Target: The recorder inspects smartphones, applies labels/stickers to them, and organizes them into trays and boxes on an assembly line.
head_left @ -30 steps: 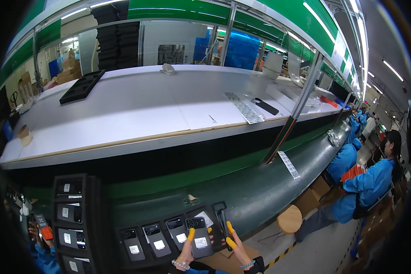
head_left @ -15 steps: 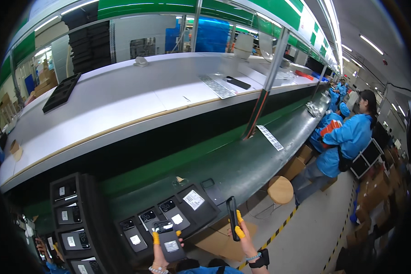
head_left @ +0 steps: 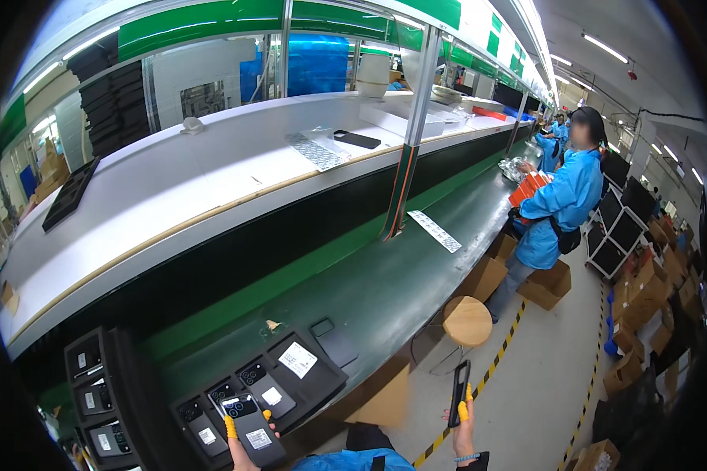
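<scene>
My left hand point(head_left: 242, 455), with yellow finger covers, is closed around a dark phone point(head_left: 245, 424) with a camera cluster and a white label. It is held over the near edge of a black foam tray point(head_left: 322, 375), where several similar phones lie in slots, one being a labelled phone point(head_left: 267, 390). Out to the right, above the floor, my right hand point(head_left: 464, 436) grips a slim black phone case point(head_left: 459, 385), upright and seen at a slant. A dark translucent case point(head_left: 334, 343) lies on the green bench beside the tray.
Stacked foam trays point(head_left: 126, 377) with phones stand at the left. A label sheet point(head_left: 434, 231) lies on the bench point(head_left: 369, 275) near a metal post point(head_left: 413, 133). A round stool point(head_left: 468, 320), cartons point(head_left: 546, 284) and a person in blue point(head_left: 562, 212) are at the right.
My right hand has swung right with the case, away from the tray. My left hand still holds its phone. The view has turned right, and the standing person now faces more this way.
</scene>
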A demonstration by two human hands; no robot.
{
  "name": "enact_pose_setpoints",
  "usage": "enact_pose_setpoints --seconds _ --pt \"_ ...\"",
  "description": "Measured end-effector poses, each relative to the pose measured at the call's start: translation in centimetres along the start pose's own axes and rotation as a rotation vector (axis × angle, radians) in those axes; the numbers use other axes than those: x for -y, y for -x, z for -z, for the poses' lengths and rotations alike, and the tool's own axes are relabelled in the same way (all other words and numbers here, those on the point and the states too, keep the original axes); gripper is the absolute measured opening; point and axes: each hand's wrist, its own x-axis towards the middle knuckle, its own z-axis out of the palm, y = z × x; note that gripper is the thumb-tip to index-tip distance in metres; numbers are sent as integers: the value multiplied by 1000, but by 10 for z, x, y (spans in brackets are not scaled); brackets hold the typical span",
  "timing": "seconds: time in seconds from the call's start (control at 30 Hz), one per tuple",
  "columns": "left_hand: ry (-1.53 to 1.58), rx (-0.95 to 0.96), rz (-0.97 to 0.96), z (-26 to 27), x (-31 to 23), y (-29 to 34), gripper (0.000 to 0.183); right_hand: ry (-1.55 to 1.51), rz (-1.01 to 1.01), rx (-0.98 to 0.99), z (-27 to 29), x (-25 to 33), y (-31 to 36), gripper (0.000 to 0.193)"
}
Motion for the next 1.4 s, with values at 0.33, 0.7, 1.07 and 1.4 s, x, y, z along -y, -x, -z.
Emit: enact_pose_setpoints --seconds 0.33,0.7,1.07,1.4 --pt "119 -94 -148 -105 53 -56 69 -82 -30 274 -48 15 -182 51" --pt "299 -313 -382 -168 100 -73 76 -129 -90 793 -116 85 -322 59" --pt "288 -374 -489 -182 120 -95 78 -125 -159 842 -134 74 -366 57" --pt "414 -65 -497 -183 98 -144 83 71 -271 1149 -203 100 -277 54"
